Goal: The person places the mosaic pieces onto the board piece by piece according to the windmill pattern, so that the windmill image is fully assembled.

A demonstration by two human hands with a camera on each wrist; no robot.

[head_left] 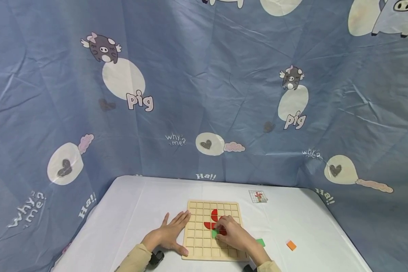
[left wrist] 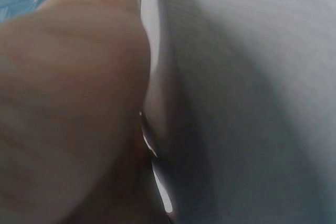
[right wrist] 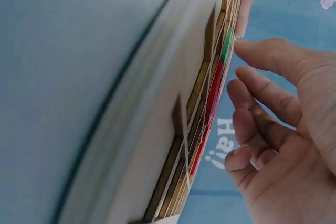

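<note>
A wooden grid board [head_left: 194, 241] lies on the white table with red rounded pieces [head_left: 214, 215] in several of its cells. Below them a green square piece [head_left: 215, 234] sits in a cell. My right hand [head_left: 234, 234] is over the board, its thumb and fingertips at the green piece; it partly covers the red pieces. In the right wrist view, the right hand [right wrist: 289, 114] has bent fingers and a gap between thumb and index finger. With fingers spread, my left hand [head_left: 171, 232] rests against the board's left edge; its wrist view shows mostly palm.
A clear card [head_left: 258, 196] with a grid and a red and brown picture lies behind the board to the right. Another green piece [head_left: 260, 242] lies right of the board, and an orange piece [head_left: 291, 245] farther right. A blue patterned curtain [head_left: 204, 113] surrounds the table.
</note>
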